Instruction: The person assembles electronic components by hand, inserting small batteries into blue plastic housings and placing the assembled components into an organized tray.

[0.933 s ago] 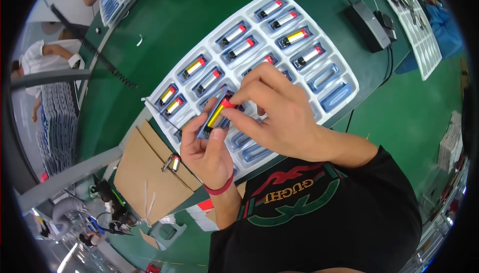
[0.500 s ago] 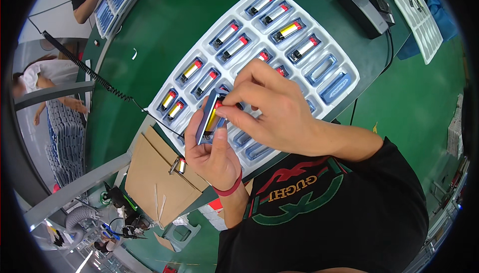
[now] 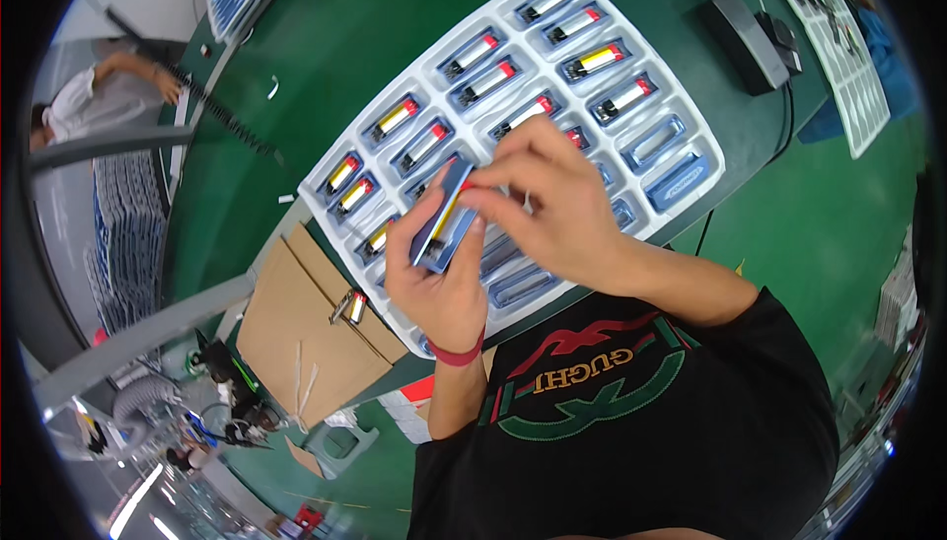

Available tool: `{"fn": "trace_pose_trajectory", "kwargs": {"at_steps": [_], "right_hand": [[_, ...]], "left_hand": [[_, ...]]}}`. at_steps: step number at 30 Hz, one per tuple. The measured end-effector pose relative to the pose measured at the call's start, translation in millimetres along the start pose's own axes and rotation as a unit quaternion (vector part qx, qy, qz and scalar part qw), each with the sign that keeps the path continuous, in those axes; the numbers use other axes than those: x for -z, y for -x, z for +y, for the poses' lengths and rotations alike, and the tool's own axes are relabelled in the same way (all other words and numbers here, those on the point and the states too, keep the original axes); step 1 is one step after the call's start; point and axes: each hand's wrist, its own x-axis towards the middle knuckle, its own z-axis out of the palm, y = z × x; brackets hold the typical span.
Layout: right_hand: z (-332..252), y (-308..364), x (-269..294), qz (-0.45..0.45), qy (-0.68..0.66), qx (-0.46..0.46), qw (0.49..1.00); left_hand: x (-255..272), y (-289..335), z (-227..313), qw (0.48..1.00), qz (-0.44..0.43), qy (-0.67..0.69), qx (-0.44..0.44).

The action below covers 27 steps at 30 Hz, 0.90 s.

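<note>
My left hand (image 3: 439, 303) holds a small blue plastic casing (image 3: 428, 240) upright and tilted, thumb on one side and fingers on the other. Inside the casing lies a yellow battery (image 3: 447, 219) with a red end. Thumb and forefinger of my right hand (image 3: 572, 210) pinch at that red end; the fingertips partly hide it. Both hands are over a white moulded tray (image 3: 706, 141). Many of its cells hold blue casings with red-ended batteries, such as the casing with a yellow battery (image 3: 595, 62). My hands cover some middle cells.
Brown cardboard (image 3: 286, 328) lies left of the tray, with a loose battery (image 3: 357, 307) at its edge. A black power adapter (image 3: 745, 42) with cables sits at the right. A coiled black cord (image 3: 212, 106) hangs at upper left. Another person's arm (image 3: 138, 67) shows beyond.
The casing has turned in my left hand and both hands have shifted slightly right in the picture. The coiled cord has swung away from the tray. The whole view has shifted a little.
</note>
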Motion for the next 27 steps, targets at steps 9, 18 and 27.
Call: {"fn": "trace_pose_trajectory", "kwargs": {"at_steps": [9, 18, 27], "right_hand": [[-1, 6, -6, -0.033, -0.062, -0.106, 0.992], [16, -9, 8, -0.265, -0.206, -0.301, 0.893], [6, -5, 21, -0.23, -0.082, -0.023, 0.969]], "left_hand": [[23, 8, -1, 0.991, -0.042, 0.085, 0.094], [34, 25, -7, 0.989, -0.076, 0.114, 0.05], [56, 15, 1, 0.991, -0.046, -0.126, -0.017]]}}
